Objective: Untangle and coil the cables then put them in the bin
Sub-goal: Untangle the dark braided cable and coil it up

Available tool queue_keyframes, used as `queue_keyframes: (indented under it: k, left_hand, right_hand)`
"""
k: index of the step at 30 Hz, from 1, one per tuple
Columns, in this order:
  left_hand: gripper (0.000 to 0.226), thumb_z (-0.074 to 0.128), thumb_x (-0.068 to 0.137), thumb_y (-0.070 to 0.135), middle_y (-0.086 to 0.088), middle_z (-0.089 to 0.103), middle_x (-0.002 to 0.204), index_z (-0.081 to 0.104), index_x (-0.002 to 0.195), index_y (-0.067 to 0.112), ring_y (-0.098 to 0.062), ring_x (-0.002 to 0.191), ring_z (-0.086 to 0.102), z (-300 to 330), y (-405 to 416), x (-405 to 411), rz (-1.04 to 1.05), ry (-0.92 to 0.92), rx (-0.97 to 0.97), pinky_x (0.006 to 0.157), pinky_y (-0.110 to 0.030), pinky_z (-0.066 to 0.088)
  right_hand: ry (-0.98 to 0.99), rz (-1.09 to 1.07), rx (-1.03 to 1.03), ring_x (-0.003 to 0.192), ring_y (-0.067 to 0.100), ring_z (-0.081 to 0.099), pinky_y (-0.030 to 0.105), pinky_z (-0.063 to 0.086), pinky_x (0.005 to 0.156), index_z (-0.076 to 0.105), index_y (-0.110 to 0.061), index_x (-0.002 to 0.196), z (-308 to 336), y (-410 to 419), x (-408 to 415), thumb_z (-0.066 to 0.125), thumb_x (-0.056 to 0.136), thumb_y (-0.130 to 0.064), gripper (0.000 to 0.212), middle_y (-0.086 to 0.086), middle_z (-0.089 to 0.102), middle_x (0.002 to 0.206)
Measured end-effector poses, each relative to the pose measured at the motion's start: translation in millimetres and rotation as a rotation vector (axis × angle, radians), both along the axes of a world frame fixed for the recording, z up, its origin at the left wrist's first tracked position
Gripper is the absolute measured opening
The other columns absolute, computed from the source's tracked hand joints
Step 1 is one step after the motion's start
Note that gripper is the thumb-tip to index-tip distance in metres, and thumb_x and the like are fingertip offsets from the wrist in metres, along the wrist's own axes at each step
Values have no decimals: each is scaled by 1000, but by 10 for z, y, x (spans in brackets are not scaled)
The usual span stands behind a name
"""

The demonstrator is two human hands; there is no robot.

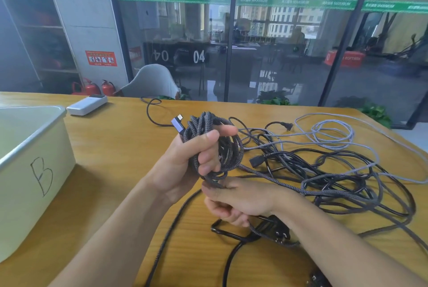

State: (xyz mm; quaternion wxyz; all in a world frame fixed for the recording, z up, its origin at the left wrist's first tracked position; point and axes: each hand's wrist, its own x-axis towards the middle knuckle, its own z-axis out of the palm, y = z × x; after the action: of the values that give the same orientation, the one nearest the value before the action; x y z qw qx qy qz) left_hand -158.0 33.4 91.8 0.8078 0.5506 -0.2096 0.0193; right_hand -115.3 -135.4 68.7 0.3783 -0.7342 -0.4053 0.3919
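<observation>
Grip: left hand (185,159) curls round a half-made coil of dark braided cable (215,145), thumb and fingers closed over the loops, its grey angled plug (177,123) poking up beside the thumb. Right hand (240,201) sits just below, fingers bent and pinching the same cable's running end where it leaves the coil.

Where the cables lie: the braided tail runs right into a black tangle (335,177) on the wooden table (115,147); a light grey cable (333,133) loops loosely behind it, and a black power plug (278,233) lies under the right wrist.

Handling: soft, light and limp — the braid looks grippy, so loops should stay put in the fist, but it will likely snag on the smoother black leads. Best held near the coil, feeding short lengths; plugs are the stiff, catching parts.

Bin: white bin marked B (34,159) stands open at the left, well apart from the hands.

Room: bare table between bin and coil — an easy path left. A white power bank (87,105) rests near the far edge; the tangle crowds the right side up to the table's edge.
</observation>
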Motion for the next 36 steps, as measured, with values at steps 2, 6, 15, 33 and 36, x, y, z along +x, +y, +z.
queue_keyframes:
  k: [2, 6, 15, 33, 36]
  left_hand:
    - [61, 62, 90, 30, 8, 53, 56, 58, 112, -26, -7, 52, 52, 20, -16, -24, 5, -23, 58, 64, -24, 48]
    - [36, 67, 91, 30, 11, 42, 50, 74, 106, -1, -5, 44, 44, 33, 1, -34, -61, -22, 47, 58, -24, 46]
    - [32, 75, 92, 40, 14, 45, 49, 74, 103, 11, -1, 39, 42, 86, 83, -69, -266, -76, 129, 52, -23, 43]
    - [31, 73, 93, 10, -9, 44, 44, 62, 79, -15, -17, 51, 50, 53, -125, -116, -146, -52, 582, 66, -15, 49]
    - [17, 70, 97, 9, -4, 46, 47, 67, 99, -8, -20, 46, 45, 47, -173, -92, -118, -59, 701, 60, -33, 50]
  right_hand:
    - [21, 9, -6, 44, 16, 25, 27, 31, 47, 44, -3, 70, 0, -18, 39, 39, 95, -74, 75, 3, 24, 55]
    - [25, 35, -34, 47, 16, 23, 25, 25, 47, 42, -9, 70, 1, -67, 107, 46, 101, -63, 62, 3, 24, 57]
    - [-264, -32, -47, 63, 14, 47, 27, 40, 63, 63, -11, 82, 380, -724, 448, 68, 100, -33, 29, 7, 53, 70]
    - [-1235, -805, 16, 73, 20, 55, 38, 35, 83, 70, -33, 75, 242, -440, 402, 56, 84, -75, 45, -11, 67, 67]
    - [-1102, -856, 201, 59, 9, 54, 31, 40, 67, 69, -27, 66, 276, -393, 325, 79, 78, -62, 39, -14, 57, 50]
